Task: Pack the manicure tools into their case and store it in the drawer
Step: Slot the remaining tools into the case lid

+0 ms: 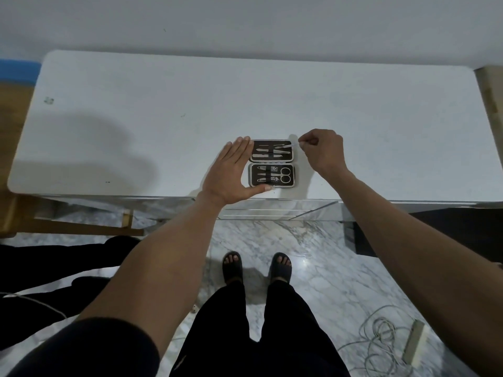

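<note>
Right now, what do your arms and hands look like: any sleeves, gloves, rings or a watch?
Both forearms are bare. The left hand and the right hand wear no gloves, and no ring or watch shows. A dark sleeve is pushed up past the left elbow. The right sleeve is out of view.

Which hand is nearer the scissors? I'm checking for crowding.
Left. The left hand lies flat against the case's left edge, thumb below the scissors; the right hand pinches a thin tool at the far half.

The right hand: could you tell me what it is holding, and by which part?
The right hand pinches a thin metal tool by its outer end, its tip over the open case.
</note>
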The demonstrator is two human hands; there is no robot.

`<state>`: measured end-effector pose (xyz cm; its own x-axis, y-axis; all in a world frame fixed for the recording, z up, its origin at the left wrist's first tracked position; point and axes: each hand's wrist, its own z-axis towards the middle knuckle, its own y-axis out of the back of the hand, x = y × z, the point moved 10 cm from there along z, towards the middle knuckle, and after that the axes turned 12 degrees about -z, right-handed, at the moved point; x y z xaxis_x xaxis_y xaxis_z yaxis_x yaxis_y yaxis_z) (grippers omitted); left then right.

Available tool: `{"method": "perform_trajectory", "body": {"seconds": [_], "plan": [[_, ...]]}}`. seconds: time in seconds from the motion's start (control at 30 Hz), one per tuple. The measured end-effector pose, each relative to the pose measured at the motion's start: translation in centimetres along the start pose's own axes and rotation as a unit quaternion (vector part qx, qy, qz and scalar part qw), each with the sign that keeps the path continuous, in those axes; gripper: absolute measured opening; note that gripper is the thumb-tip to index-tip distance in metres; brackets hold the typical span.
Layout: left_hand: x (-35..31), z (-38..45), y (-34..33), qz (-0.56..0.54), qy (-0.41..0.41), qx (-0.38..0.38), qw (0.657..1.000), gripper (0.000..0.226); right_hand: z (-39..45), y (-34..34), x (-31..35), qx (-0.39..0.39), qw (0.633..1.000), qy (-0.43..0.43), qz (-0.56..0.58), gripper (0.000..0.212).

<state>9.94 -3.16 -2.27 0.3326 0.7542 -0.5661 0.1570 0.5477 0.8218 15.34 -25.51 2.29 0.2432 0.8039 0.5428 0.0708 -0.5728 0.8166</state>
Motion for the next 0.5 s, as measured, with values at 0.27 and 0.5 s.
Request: {"method": "perform_trajectory", "body": {"seconds": [0.27,0.5], "plan": [[0.1,0.0,0.0,-0.006,-0.007,-0.014,1.000,0.123,0.3,-0.5,0.2,0.006,1.000,-0.023,0.014,0.016],[0.2,0.1,0.0,0.000,-0.008,-0.014,1.000,0.124,0.1,-1.7,0.9,0.030,0.999,-0.009,-0.017,0.007]]}}
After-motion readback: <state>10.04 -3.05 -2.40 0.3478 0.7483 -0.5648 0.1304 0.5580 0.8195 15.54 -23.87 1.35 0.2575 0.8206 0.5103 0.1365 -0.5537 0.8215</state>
